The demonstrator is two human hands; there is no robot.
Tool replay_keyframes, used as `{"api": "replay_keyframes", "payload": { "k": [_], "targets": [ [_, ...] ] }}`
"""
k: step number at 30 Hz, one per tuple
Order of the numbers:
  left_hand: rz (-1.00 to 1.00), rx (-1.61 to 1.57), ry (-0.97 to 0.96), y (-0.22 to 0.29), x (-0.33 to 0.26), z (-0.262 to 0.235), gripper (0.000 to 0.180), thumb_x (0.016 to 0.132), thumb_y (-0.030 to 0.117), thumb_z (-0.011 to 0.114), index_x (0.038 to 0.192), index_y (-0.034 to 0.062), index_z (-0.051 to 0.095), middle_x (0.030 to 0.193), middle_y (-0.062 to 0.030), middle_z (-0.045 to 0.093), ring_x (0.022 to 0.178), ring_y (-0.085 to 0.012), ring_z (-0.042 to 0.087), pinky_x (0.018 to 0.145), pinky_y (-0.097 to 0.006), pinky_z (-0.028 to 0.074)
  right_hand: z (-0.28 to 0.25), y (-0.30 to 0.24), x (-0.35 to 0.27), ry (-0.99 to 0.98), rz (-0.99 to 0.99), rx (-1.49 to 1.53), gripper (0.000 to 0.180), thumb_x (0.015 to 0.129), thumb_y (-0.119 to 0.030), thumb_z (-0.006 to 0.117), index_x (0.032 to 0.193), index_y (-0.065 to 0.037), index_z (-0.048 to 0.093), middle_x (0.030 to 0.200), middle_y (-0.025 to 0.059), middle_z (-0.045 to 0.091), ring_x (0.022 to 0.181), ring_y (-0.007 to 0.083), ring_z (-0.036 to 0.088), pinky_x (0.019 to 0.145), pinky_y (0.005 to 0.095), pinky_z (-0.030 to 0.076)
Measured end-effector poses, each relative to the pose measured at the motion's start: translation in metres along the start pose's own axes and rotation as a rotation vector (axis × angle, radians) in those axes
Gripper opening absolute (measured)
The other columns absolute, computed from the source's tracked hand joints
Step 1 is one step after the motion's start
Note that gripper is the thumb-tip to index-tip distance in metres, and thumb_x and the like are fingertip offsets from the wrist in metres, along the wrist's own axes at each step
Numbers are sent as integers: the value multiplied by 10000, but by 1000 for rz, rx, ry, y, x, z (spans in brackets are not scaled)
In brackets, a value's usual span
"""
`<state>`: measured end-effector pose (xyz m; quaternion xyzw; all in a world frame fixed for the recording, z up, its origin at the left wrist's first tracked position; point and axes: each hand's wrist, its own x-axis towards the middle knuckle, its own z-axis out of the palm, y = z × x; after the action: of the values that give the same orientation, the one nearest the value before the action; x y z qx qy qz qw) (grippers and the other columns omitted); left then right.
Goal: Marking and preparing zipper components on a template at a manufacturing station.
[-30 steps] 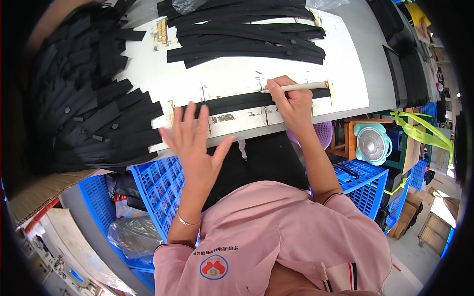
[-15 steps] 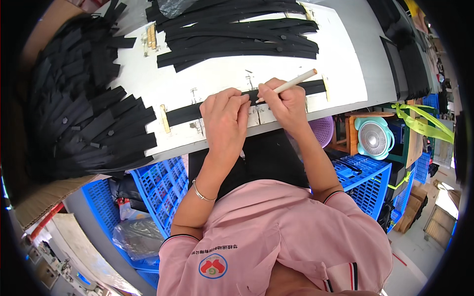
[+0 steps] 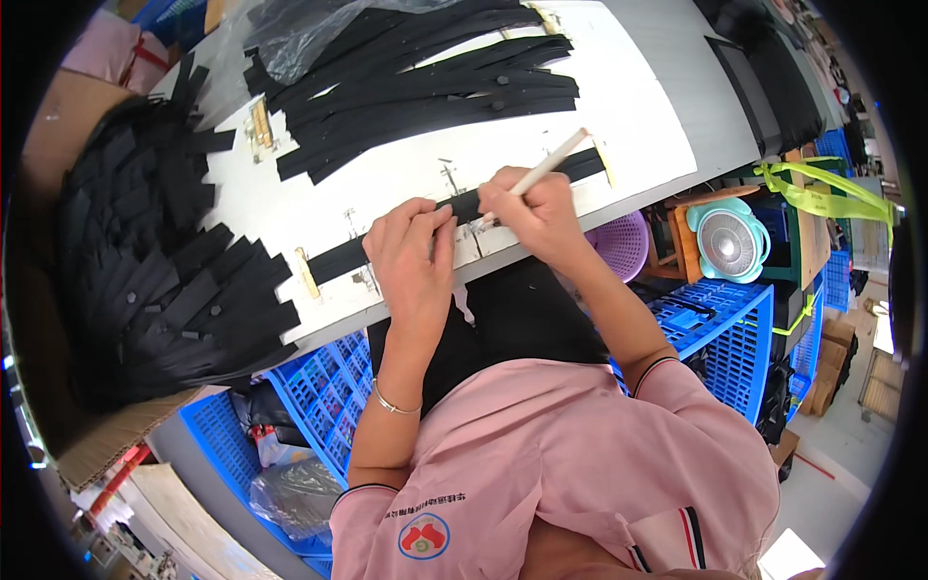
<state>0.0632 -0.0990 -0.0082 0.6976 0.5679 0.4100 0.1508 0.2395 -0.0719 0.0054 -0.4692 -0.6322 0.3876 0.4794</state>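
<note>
A person in a pink shirt leans over a tabletop (image 3: 720, 121), both hands at a narrow black strip (image 3: 333, 259) that lies across the near part of a white board (image 3: 638, 106). The left hand (image 3: 411, 253) rests over the strip, fingers bent and close together; whether they pinch it cannot be told. The right hand (image 3: 536, 217), just beside, is closed around a slender white pen (image 3: 556, 159), its back end tilted up and to the right, its lower end at the strip near the left fingertips. The strip runs between a yellowish raised stop (image 3: 306, 273) at its left end and a thin yellow edge (image 3: 604, 162) at its right. Farther back on the board, more black strips (image 3: 435, 97) lie in loose rows, partly under clear plastic (image 3: 309, 34). A heap of black pieces (image 3: 145, 261) spreads at left. Below the tabletop's right side sit a purple basket (image 3: 619, 246) and a teal-rimmed fan (image 3: 730, 239).
</note>
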Motion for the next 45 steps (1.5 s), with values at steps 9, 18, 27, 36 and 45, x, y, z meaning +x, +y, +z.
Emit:
{"api": "replay_keyframes", "payload": {
  "k": [9,18,27,36,45],
  "targets": [
    [6,49,-10,1,1,-1,131,851,86,801,977,74,768,1064,-37,702,989,-216,617,926,-351,426,-81,23,5,233,251,27,248,1038,-169,621,893,2,726,761,-2,642,684,46,507,611,213,400],
    [3,66,-29,26,7,14,148,859,106,783,1002,73,766,1087,-44,711,1060,-234,632,963,-360,441,-82,35,-2,218,101,-19,219,1030,-158,636,896,-2,707,724,-10,607,658,47,505,595,223,403],
    [183,-45,-77,55,29,80,137,841,102,781,970,63,760,1048,-47,703,1041,-256,623,944,-382,443,-81,36,-2,173,111,-60,204,1036,-121,613,927,24,706,808,9,664,712,62,548,636,228,444],
    [204,-42,-76,55,28,82,115,831,66,767,941,47,738,1058,-51,670,1029,-271,597,938,-408,429,-80,33,-1,160,78,-184,174,1014,-121,645,947,24,715,793,32,671,715,76,581,638,240,464],
    [172,-50,-86,54,29,82,106,841,97,781,942,75,758,1061,-43,705,1045,-250,617,950,-381,427,-84,38,-5,136,41,-143,234,995,-179,656,834,-11,633,641,63,595,568,136,541,562,297,436]
  ]
}}
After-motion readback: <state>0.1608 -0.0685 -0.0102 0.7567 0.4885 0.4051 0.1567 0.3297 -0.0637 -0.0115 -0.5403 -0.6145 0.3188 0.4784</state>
